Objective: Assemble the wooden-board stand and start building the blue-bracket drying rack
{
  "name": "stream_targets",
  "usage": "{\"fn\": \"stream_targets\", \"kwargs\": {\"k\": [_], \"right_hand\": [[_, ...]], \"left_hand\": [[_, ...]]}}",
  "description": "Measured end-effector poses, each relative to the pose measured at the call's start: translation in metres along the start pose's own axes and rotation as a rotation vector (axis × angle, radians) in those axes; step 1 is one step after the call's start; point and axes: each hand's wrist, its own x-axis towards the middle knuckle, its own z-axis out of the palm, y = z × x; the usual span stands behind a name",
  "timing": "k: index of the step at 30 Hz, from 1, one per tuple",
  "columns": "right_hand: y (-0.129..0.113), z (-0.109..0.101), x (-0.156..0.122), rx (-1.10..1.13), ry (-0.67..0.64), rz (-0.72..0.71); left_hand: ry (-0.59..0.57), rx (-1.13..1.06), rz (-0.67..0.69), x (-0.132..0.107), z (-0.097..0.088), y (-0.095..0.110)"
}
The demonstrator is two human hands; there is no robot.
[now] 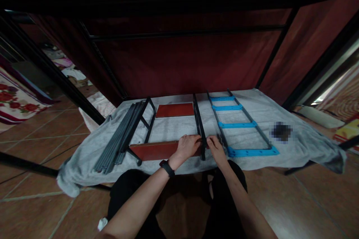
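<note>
Two black metal side frames and two reddish-brown boards form a small rack lying on the grey cloth. My left hand (188, 145), with a dark band on its wrist, is closed at the joint of the front reddish-brown board (155, 151) and the right black metal side frame (198, 116). Just across that frame, the fingers of my right hand (215, 148) are pinched against its outer side. Whatever lies between those fingertips is too small to make out. The rear reddish-brown board (175, 110) and the left black side frame (146, 121) stand apart from my hands.
A bundle of grey metal tubes (119, 138) lies left of the rack. To the right is a ladder-like assembly of grey tubes and blue plastic crosspieces (238, 125), near a blurred dark item (282, 132). Black bed-frame posts and a dark red curtain (179, 63) surround the grey cloth (78, 166).
</note>
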Motion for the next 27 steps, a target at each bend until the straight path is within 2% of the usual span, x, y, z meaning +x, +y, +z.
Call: {"fn": "stream_targets", "kwargs": {"k": [7, 14, 19, 24, 27], "right_hand": [[0.003, -0.008, 0.005, -0.109, -0.078, -0.057], [0.007, -0.002, 0.011, 0.004, -0.105, 0.042], [0.007, -0.006, 0.005, 0.02, -0.083, 0.026], [-0.004, -0.013, 0.01, -0.112, -0.182, -0.041], [-0.004, -0.011, 0.013, -0.072, -0.227, 0.018]], "left_hand": [[0.032, 0.056, 0.018, 0.002, 0.007, -0.004], [0.062, 0.076, 0.068, 0.003, 0.014, -0.007], [0.06, 0.069, 0.082, 0.003, 0.016, -0.008], [0.088, 0.064, 0.094, 0.002, 0.017, -0.007], [0.106, 0.057, 0.109, 0.001, 0.019, -0.007]]}}
